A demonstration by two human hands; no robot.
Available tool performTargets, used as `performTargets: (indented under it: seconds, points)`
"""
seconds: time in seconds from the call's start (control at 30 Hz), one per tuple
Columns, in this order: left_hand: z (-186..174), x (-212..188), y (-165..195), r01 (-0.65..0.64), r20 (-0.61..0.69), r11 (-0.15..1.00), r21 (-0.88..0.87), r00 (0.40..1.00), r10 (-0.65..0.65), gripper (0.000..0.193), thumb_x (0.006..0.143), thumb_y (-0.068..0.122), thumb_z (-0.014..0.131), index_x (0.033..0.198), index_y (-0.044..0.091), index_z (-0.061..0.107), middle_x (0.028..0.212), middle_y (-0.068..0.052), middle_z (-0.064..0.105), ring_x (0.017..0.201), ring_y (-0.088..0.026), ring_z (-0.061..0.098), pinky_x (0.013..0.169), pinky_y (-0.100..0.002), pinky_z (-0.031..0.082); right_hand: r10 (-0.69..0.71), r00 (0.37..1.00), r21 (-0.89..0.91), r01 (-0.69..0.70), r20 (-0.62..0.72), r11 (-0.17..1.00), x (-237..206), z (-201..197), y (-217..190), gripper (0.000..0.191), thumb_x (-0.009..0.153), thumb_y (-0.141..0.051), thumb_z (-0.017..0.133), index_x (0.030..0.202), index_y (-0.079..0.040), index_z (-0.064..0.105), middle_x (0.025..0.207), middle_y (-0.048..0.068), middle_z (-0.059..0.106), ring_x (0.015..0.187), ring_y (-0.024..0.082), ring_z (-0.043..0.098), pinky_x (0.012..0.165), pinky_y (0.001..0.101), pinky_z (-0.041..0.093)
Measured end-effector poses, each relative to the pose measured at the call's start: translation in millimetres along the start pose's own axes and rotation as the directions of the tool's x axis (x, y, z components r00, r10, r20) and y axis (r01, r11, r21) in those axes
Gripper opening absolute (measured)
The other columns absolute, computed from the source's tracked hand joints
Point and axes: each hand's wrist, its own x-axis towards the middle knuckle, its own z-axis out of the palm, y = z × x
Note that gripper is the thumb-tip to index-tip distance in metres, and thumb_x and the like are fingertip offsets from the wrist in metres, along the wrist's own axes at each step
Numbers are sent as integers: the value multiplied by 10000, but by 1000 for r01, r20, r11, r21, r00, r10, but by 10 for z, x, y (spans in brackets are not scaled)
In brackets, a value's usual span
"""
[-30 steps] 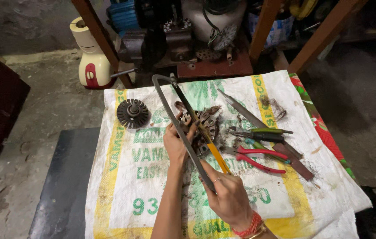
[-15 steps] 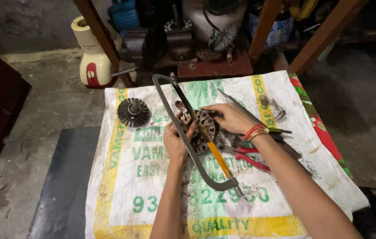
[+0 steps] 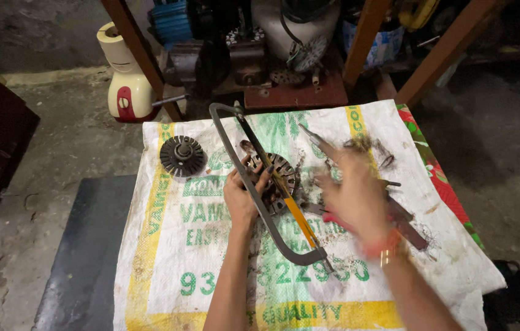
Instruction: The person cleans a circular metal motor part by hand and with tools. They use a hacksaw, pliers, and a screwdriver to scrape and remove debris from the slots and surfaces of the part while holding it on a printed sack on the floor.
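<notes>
Spread over the concrete floor, a white sack (image 3: 211, 257) carries the work at frame centre: left hand (image 3: 241, 199) grips the motor coil (image 3: 278, 181) under the hacksaw (image 3: 260, 196); right hand (image 3: 355, 196), blurred, grip unclear, hovers over tools.

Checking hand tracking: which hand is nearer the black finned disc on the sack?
Left. The left hand sits just right of the finned disc, gripping the hacksaw frame. The right hand, blurred, is far across the sack.

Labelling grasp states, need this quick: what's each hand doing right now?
Left hand: closed on the round dark metal motor stator.
Right hand: motion-blurred above the scattered tools; grip cannot be told.
</notes>
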Motion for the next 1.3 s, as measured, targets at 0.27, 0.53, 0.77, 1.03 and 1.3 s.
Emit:
performTargets:
  seconds: [0.27, 0.53, 0.77, 1.03, 1.3]
  points:
    - [-33, -2, -46, 37, 82, 998, 56, 996, -41, 412, 832, 415, 786, 1166, 174, 797, 1203, -85, 732, 1219, -293, 636, 1072, -437, 477, -177, 967, 270, 123, 184, 955, -773, 25, -976, 714, 942, -340, 666, 1489, 45, 416, 1275, 251, 543, 1022, 400, 651, 783, 428, 542]
    - [-38, -31, -47, -167, 10, 981, 101, 986, 166, 320, 795, 294, 747, 1082, 172, 821, 1420, -121, 693, 1261, -297, 609, 1086, -416, 479, 244, 969, 558, -182, -37, 809, -696, 339, -172, 308, 985, -113, 632, 1260, -4, 716, 891, 72, 784, 634, 101, 657, 522, 266, 505]
    - [22, -9, -21, -8, -33, 973, 231, 999, 16, 767, 711, 367, 788, 1403, 111, 576, 1197, -175, 681, 1125, -333, 635, 1008, -428, 487, 412, 903, 859, -303, 121, 412, -743, 421, 117, 402, 960, -138, 621, 1330, 19, 621, 652, -7, 614, 484, 35, 495, 416, 219, 410]
    - [-19, 258, 165, 117, 171, 885, 452, 962, -214, 798, 640, 563, 810, 1319, 166, 676, 1018, -222, 710, 975, -351, 688, 909, -459, 521, 583, 805, 923, -301, 110, 242, -687, 467, 165, 228, 1073, -173, 511, 1109, 13, 638, 544, -58, 387, 430, 37, 341, 389, 247, 256]
    - [45, 450, 403, 258, 198, 817, 515, 892, -406, 807, 559, 620, 827, 1210, 150, 740, 933, -192, 763, 860, -340, 747, 795, -450, 575, 617, 761, 917, -367, 201, 154, -546, 292, 214, 186, 1051, -159, 552, 931, -23, 596, 545, -67, 361, 415, 33, 296, 367, 253, 221]
